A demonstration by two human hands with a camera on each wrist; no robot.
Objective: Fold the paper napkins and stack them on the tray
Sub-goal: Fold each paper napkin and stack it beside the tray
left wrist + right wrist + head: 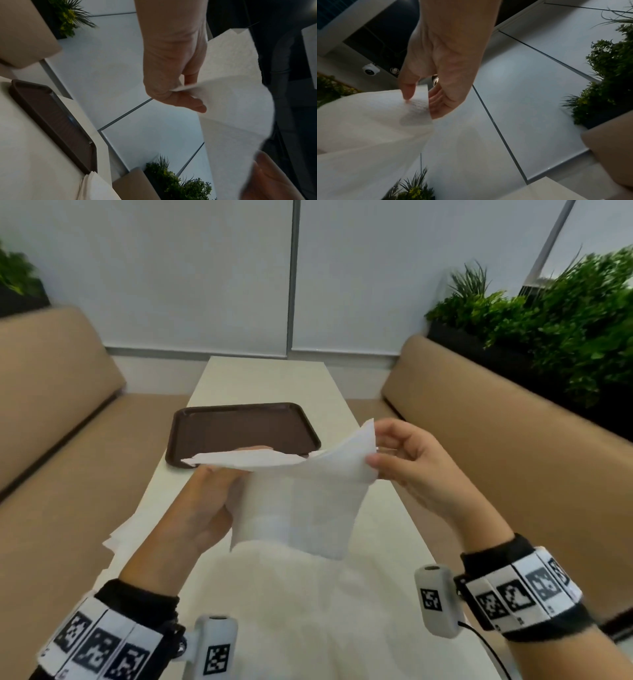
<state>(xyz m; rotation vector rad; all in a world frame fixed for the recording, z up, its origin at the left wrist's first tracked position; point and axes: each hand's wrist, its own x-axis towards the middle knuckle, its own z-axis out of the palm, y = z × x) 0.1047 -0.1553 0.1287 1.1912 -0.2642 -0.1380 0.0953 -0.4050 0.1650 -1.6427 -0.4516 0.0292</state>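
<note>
Embossed white napkin [301, 501] pinched by both hands, brown rectangular tray [239, 429] beyond

Black wristbands [524, 587], checkered markers, grey cameras [436, 601].

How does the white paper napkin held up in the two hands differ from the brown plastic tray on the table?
The white paper napkin is thin and limp, bending in the air; the brown plastic tray is rigid and lies flat on the pale table. The napkin is pinched at its corners by the left hand and right hand; the tray is untouched. The napkin is white, the tray dark brown. Both are roughly rectangular.
</note>
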